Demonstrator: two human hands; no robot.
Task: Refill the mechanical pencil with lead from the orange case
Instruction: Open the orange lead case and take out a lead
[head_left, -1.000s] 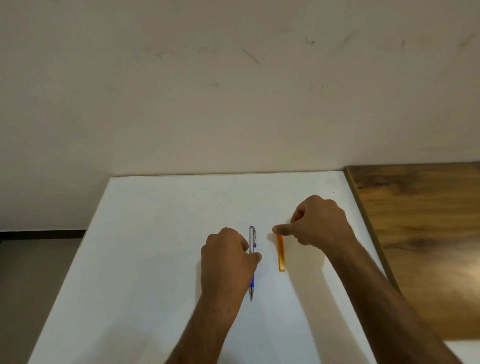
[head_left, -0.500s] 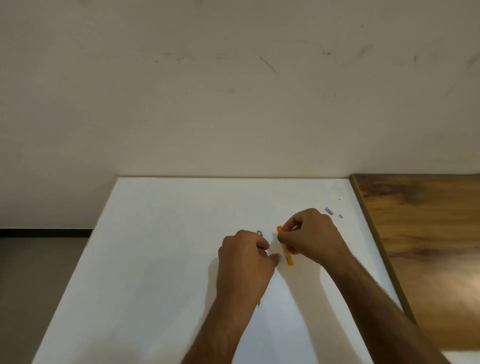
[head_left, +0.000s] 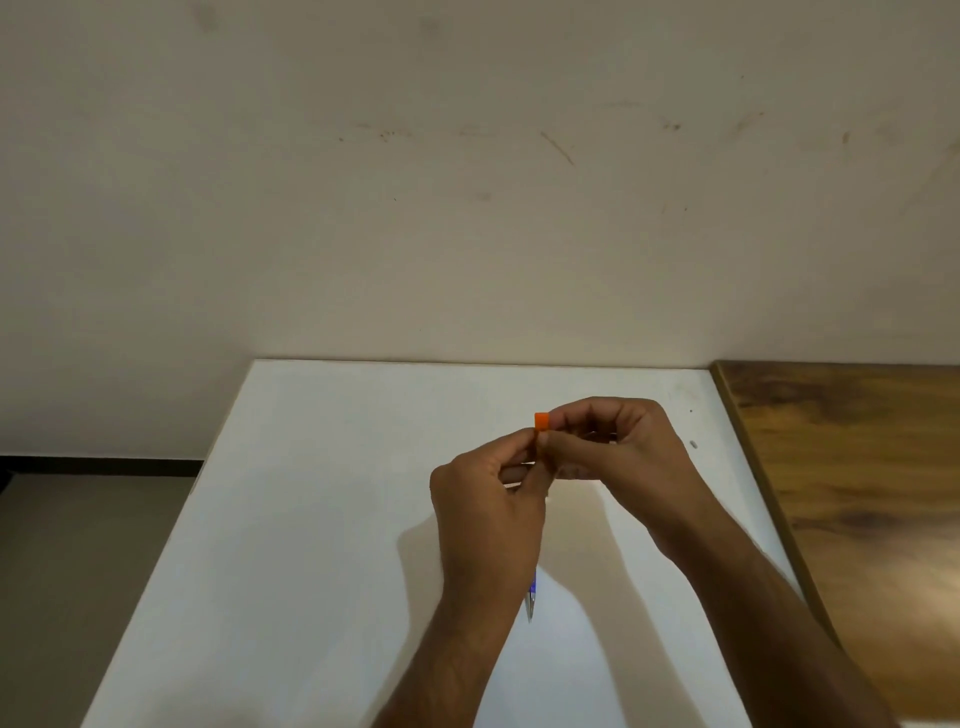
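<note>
Two hands, left (head_left: 488, 512) and right (head_left: 623, 447), meet at center; one orange case (head_left: 542, 422) at their 12 o'clock, one pencil (head_left: 531, 603) at 6, one small grey bit (head_left: 693, 444) at 3, on one table (head_left: 311, 519)

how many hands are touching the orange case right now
2. The left hand pinches the orange case from below-left; the right hand pinches it from the right. Most of the case is hidden.

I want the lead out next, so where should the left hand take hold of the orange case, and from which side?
Judging by its pose, grip the exposed top end of the orange case, the only part showing above the right hand. Bring the left hand in from the left, pinching the end's sides; the right hand covers the rest. Whether that end is a cap cannot be told.
</note>
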